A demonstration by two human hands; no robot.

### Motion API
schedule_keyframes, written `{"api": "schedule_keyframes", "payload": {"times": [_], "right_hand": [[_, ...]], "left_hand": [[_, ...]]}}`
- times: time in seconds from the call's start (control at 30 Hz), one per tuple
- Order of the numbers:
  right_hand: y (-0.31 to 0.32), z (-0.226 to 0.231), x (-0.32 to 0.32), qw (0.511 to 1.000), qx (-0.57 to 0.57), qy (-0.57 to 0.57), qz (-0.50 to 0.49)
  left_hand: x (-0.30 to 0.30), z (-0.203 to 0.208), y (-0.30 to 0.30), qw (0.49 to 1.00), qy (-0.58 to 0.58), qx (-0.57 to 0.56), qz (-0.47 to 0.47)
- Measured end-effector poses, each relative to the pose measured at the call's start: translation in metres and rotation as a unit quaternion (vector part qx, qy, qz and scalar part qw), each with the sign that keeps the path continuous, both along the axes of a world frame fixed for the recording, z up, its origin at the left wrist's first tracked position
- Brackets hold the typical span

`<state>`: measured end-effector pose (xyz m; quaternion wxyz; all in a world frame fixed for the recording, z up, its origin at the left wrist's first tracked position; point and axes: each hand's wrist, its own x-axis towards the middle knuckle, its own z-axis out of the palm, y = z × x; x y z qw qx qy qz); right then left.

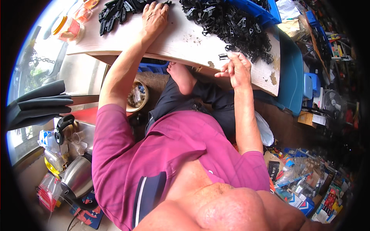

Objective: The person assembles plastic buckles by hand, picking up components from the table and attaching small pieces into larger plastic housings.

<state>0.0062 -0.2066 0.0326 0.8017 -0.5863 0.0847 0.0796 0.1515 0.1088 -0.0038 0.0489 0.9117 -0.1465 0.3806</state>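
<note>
My right hand [239, 71] is raised over the front part of the table, thumb and index finger pinching a small black plastic clip [223, 56]. Its other fingers are loosely curled. At the far side of the table my left hand [155, 18] lies palm down, fingers stretched out at the edge of a pile of long black plastic strips [115, 13]. Nothing shows in its grasp, though its palm is hidden. A large heap of loose black plastic clips [235, 29] spreads beyond my right hand.
A blue crate [274, 13] stands behind the heap on the pale worn table [185, 44]. At the far left is a jar with a yellow lid [67, 29]. A bin [139, 96] stands under the table, beside my legs. A metal kettle [77, 175] sits at lower left.
</note>
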Motion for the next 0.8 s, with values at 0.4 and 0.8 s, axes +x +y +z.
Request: {"api": "schedule_keyframes", "payload": {"times": [0.4, 0.8], "right_hand": [[0.008, 0.002, 0.001, 1.000, 0.010, -0.001, -0.016], [0.007, 0.001, -0.001, 1.000, 0.010, -0.002, -0.027]], "left_hand": [[-0.059, 0.001, -0.012, 0.984, 0.127, -0.109, -0.052], [-0.088, 0.001, -0.034, 0.985, 0.127, -0.109, 0.030]]}}
